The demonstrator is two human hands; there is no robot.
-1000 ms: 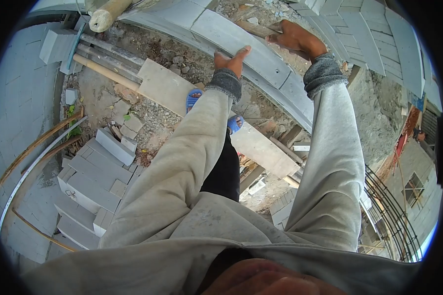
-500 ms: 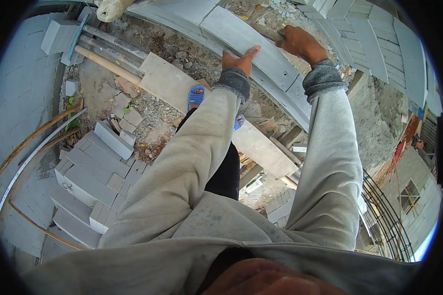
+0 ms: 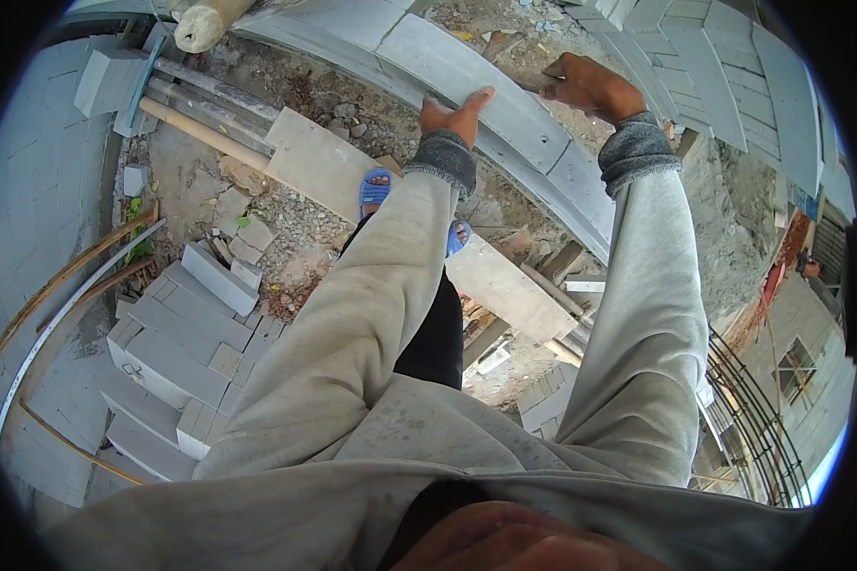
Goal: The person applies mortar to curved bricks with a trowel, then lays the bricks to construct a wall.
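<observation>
My left hand (image 3: 455, 118) is at the near edge of a curved row of grey blocks (image 3: 519, 109). Its thumb is spread out toward the block top; its other fingers are partly hidden, and I see nothing held in it. Past the far side of the row, my right hand (image 3: 595, 88) has its fingers closed round a flat grey-brown tool (image 3: 551, 70), which looks like a trowel. Most of that tool is hidden by the hand or blends into the ground.
Under my blue sandals (image 3: 375, 188) lies a pale board (image 3: 319, 157) resting on poles (image 3: 205, 131). Stacked grey blocks (image 3: 176, 347) stand at lower left, near bent strips (image 3: 76, 276). More block wall (image 3: 733, 67) rises at upper right, with rebar (image 3: 757, 419) below. A round log end (image 3: 200, 29) juts in at top left.
My right hand has shifted slightly right and down in view, and the tool shows less beside it. The left hand has moved slightly left, staying at the block edge.
</observation>
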